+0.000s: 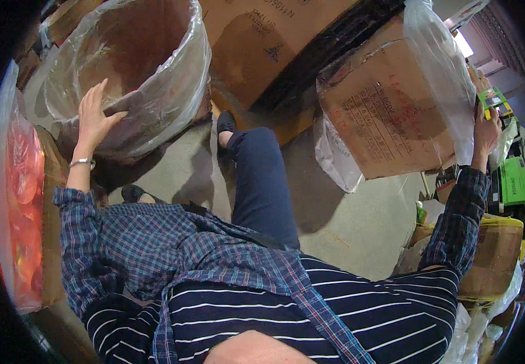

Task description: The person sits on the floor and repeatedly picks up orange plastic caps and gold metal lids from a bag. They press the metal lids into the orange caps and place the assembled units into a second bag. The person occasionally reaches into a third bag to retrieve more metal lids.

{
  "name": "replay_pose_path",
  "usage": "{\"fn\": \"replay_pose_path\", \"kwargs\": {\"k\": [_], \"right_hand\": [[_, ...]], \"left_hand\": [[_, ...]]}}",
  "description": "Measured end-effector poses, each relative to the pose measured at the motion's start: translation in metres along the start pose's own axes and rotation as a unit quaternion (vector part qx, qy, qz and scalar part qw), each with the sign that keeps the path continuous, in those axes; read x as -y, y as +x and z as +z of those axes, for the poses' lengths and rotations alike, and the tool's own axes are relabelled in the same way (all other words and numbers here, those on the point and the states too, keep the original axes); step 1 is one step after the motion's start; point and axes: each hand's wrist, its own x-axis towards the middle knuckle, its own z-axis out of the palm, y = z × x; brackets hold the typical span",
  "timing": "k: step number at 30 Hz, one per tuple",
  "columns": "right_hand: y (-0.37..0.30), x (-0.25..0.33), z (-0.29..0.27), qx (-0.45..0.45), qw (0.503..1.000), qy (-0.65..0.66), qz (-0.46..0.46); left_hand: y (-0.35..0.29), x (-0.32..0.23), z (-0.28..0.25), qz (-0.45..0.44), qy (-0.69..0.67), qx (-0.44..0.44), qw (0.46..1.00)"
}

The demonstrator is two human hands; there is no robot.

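Note:
My left hand point(94, 118) is open, its fingers stretched out and the thumb apart. It is at the near rim of a large round-mouthed container lined with a clear plastic bag point(174, 91). On the right, my right hand point(487, 130) reaches along the outer side of a cardboard box point(390, 109), beside the clear plastic bag point(441, 67) draped over that box's edge. Small green and yellow packages point(494, 100) are right by its fingertips. Its fingers are partly hidden, so I cannot make out whether they grip anything.
A clear bag of red-orange items point(26, 200) stands at the far left. Ahead is a big brown carton point(256, 48). Green boxes point(514, 181) and a carton with yellow strapping point(493, 255) are at the right. My feet are on the grey floor point(353, 227) between them.

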Motion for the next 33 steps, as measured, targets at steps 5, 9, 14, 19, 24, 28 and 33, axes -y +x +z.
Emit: {"fn": "replay_pose_path", "kwargs": {"k": [5,9,14,19,24,28,33], "right_hand": [[-0.005,0.029,-0.012,-0.135,0.986,0.080,-0.058],[-0.028,0.141,-0.033,0.095,0.935,0.341,0.013],[-0.099,0.330,-0.089,0.209,0.784,0.537,-0.230],[-0.143,0.471,-0.140,0.333,0.735,0.565,-0.171],[-0.189,0.534,-0.101,0.346,0.748,0.557,-0.101],[-0.257,0.508,-0.049,0.411,0.749,0.520,0.008],[-0.331,0.469,-0.041,0.445,0.716,0.538,-0.003]], "left_hand": [[0.019,-0.013,-0.017,-0.028,-0.017,0.211,0.977],[0.020,-0.037,-0.025,0.005,0.096,0.330,0.939],[-0.061,-0.066,-0.001,0.100,0.105,0.327,0.934],[-0.185,-0.126,0.048,0.175,0.086,0.268,0.943],[-0.292,-0.190,0.134,0.130,0.062,0.408,0.901],[-0.325,-0.182,0.190,0.141,-0.047,0.449,0.881],[-0.319,-0.151,0.198,0.052,0.050,0.475,0.877]]}}
